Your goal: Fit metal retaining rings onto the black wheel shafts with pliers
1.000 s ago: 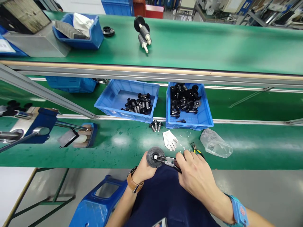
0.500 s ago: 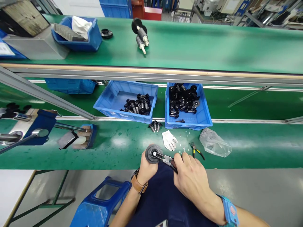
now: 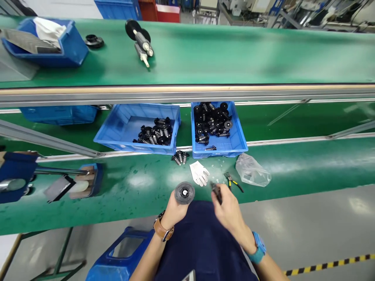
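Observation:
My left hand (image 3: 175, 212) is closed around a round black disc part (image 3: 184, 192), its flat face up, with a bright metal centre showing. To the right, my right hand (image 3: 227, 207) grips a pair of pliers (image 3: 216, 192), slightly blurred, their jaws apart from the disc part. Just beyond my hands a white glove (image 3: 199, 173) lies on the green bench. Small white rings (image 3: 217, 180) are scattered beside it. Another pair of pliers (image 3: 233, 182) with yellow and black handles lies farther right.
Two blue bins (image 3: 117, 132) (image 3: 238, 144) hold several black shaft parts. More black parts (image 3: 180, 157) lie in front of them. A clear plastic bag (image 3: 252, 170) lies right. A press-like fixture (image 3: 14, 177) stands left. Overhead runs a shelf edge (image 3: 187, 95); a blue stool (image 3: 117, 265) stands below.
The pliers in my right hand have come away from the disc part's centre, moving to the right. My left hand still holds the part. The view has shifted rightward.

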A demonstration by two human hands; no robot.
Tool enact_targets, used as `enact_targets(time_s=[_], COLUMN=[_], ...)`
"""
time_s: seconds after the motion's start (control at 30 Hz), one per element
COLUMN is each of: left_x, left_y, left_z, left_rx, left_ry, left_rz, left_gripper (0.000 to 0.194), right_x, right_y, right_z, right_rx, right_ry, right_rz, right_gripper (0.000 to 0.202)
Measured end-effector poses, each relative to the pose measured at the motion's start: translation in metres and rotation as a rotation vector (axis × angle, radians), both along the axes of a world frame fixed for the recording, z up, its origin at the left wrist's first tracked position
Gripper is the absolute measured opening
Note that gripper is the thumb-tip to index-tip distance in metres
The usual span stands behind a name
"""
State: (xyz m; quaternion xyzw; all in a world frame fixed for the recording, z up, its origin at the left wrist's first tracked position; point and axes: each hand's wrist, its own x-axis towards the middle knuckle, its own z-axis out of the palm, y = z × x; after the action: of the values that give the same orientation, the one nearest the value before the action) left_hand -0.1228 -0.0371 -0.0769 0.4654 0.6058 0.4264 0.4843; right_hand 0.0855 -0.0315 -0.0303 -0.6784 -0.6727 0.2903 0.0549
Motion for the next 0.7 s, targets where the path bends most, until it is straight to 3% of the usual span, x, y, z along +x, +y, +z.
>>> enact_targets(time_s=[0.07, 0.2, 0.3, 0.43, 0.57, 0.7], left_x=[0.006, 0.017, 0.028, 0.050, 0.078, 0.104], left_y=[-0.002, -0.005, -0.007, -0.011, -0.015, -0.018], left_z=[-0.001, 0.004, 0.012, 0.022, 0.031, 0.045], left_rx=[-0.041, -0.070, -0.080, -0.094, -0.095, -0.085], left_ry=[-0.012, -0.049, -0.057, -0.030, -0.003, 0.005], left_rz=[0.039, 0.039, -0.001, 0.032, 0.076, 0.095], left_gripper=[0.030, 0.034, 0.029, 0.028, 0.026, 0.021], right_x=[0.030, 0.101, 0.143, 0.160, 0.145, 0.133], right_y=[0.015, 0.045, 0.055, 0.048, 0.025, 0.007], right_z=[-0.035, -0.107, -0.143, -0.166, -0.176, -0.187], right_rx=[-0.154, -0.331, -0.357, -0.242, -0.118, -0.100], right_ry=[-0.113, -0.302, -0.407, -0.472, -0.420, -0.313], right_rz=[-0.197, -0.388, -0.480, -0.485, -0.369, -0.226], right_gripper=[0.029, 0.030, 0.034, 0.048, 0.060, 0.058])
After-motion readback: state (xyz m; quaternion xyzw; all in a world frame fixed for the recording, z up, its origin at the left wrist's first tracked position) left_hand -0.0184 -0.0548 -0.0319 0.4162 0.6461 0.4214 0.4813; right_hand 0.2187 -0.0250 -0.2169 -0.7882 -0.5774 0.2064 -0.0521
